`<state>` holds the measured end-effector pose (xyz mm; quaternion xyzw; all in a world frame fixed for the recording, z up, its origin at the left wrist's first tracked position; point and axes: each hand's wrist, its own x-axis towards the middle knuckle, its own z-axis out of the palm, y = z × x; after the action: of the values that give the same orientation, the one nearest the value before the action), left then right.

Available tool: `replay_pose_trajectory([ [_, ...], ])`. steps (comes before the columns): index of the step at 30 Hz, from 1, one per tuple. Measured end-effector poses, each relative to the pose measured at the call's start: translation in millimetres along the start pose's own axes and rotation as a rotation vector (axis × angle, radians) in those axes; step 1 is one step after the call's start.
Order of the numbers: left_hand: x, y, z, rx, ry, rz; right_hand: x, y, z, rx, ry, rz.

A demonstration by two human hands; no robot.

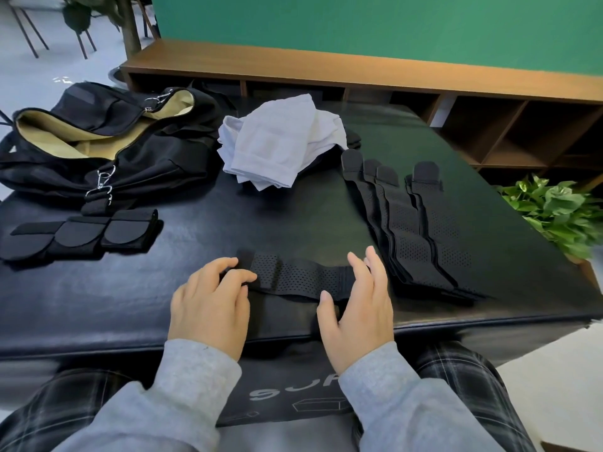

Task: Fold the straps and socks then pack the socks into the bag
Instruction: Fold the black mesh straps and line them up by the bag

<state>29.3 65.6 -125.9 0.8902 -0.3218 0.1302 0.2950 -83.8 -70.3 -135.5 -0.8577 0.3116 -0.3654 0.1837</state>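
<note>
Strap-folding step: left hand (208, 300) pinches the strap (301, 278) end, right hand (357, 308) relaxed against its other end. Next: fold over, add to folded straps (81, 236) at 9 o'clock.

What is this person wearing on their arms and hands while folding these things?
Both arms are in soft light grey sleeves, like a sweatshirt, with ribbed cuffs ending at the wrists. The left hand and right hand are bare: no gloves, rings, watch or bracelet show. Below the sleeves, dark plaid trousers with pale check lines cover the lap.
</note>
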Motion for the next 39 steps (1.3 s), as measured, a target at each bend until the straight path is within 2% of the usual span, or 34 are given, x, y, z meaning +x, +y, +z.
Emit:
replay_pose_trajectory([
  [3, -0.5, 2.2, -2.2, 0.024, -0.014, 0.014, 2.8, 1.5, -2.1, 0.152, -0.009, 0.017],
  [6, -0.2, 3.5, -3.6, 0.036, -0.025, 0.015, 3.9, -0.4, -5.4, 0.371, 0.054, -0.005],
  [10, -0.4, 2.7, -3.1, 0.036, -0.036, 0.043, 3.2, -2.0, -10.7, 0.654, 0.049, 0.093],
  [14, -0.4, 0.2, -3.9, 0.026, -0.055, 0.061, -1.3, 0.6, -12.0, 0.726, -0.039, 0.17],
  [17, -0.5, -0.1, -4.1, 0.019, -0.074, 0.049, -3.9, -3.2, -9.2, 0.734, -0.097, 0.043],
  [19, -0.4, -0.1, -3.9, 0.019, -0.083, 0.041, -4.7, -3.1, -7.3, 0.655, -0.121, -0.067],
  [23, -0.2, -0.4, -2.7, 0.012, -0.088, 0.029, -4.9, -3.2, -7.8, 0.173, -0.162, -0.238],
  [25, -0.3, -1.0, -2.7, 0.022, -0.083, 0.036, -5.1, -3.9, -6.6, 0.027, -0.197, -0.276],
  [31, -0.2, -1.0, -3.1, 0.035, -0.086, 0.047, -4.4, -4.0, -5.6, -0.019, -0.242, -0.242],
  [39, 0.3, 0.4, -4.0, 0.03, -0.097, 0.032, -0.7, -7.9, -1.3, -0.063, -0.165, -0.127],
])
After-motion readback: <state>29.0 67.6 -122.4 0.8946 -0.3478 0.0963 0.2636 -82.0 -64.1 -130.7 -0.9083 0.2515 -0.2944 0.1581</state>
